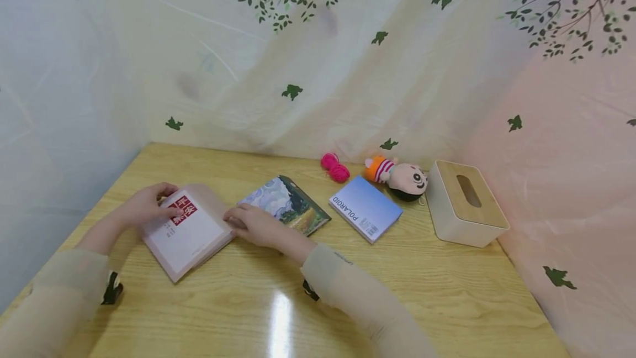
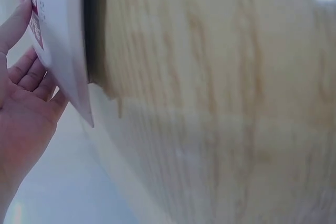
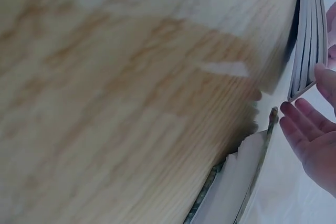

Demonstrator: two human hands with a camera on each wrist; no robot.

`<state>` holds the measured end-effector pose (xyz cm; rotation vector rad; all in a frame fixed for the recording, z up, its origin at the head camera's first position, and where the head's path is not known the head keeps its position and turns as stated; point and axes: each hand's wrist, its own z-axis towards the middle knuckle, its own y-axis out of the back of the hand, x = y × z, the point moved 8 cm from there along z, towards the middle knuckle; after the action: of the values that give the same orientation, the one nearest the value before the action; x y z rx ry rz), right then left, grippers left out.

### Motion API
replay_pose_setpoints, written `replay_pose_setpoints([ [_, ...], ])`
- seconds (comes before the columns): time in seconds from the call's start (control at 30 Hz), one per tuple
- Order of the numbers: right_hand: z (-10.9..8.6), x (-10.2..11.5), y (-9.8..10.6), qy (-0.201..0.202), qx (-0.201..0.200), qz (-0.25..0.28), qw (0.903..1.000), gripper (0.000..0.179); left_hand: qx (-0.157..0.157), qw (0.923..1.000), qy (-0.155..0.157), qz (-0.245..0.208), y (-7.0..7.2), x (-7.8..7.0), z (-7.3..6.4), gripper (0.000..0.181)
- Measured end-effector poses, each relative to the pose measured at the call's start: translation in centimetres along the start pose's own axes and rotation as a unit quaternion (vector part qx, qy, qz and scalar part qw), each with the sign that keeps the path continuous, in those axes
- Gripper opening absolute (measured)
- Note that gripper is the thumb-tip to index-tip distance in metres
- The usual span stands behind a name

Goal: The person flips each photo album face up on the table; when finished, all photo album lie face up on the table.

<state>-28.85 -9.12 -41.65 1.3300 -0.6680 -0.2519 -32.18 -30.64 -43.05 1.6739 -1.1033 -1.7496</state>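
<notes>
A book (image 1: 191,236) with a pale pink-white cover and a red square of white characters is on the left part of the table. My left hand (image 1: 146,203) grips its left edge, thumb on the cover and the other fingers (image 2: 39,74) behind it. At the book's right edge is my right hand (image 1: 255,225); in the right wrist view its thumb lies against the book's side (image 3: 310,35), and its fingertips are right at the lower corner. Beside that hand lies a second book (image 1: 288,203) with a painted landscape cover, partly hidden by the wrist.
A blue-and-white POLAROID book (image 1: 365,209) lies right of centre. Behind it are pink yarn balls (image 1: 335,167) and a plush doll (image 1: 397,175). A white tissue box (image 1: 467,203) with a wooden lid stands at the right edge. Printed curtains (image 1: 318,82) surround the table (image 1: 422,280).
</notes>
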Motion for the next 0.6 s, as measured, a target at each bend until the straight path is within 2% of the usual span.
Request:
replay_pose_setpoints([
  [0.2, -0.2, -1.0, 0.6, -0.021, -0.013, 0.048, 0.9986, 0.040, -0.005, 0.9998, -0.015, -0.010, 0.2, -0.7, 0.0, 0.076],
  [0.4, -0.5, -1.8, 1.3, -0.056, -0.023, 0.111, 0.9920, 0.048, -0.012, 0.9997, -0.009, -0.021, 0.4, -1.2, -0.2, 0.075],
  [0.6, -0.9, -1.6, 2.1, -0.047, -0.018, 0.142, 0.9886, 0.051, -0.026, 0.9993, 0.000, -0.027, 0.8, -2.0, 0.0, 0.072],
])
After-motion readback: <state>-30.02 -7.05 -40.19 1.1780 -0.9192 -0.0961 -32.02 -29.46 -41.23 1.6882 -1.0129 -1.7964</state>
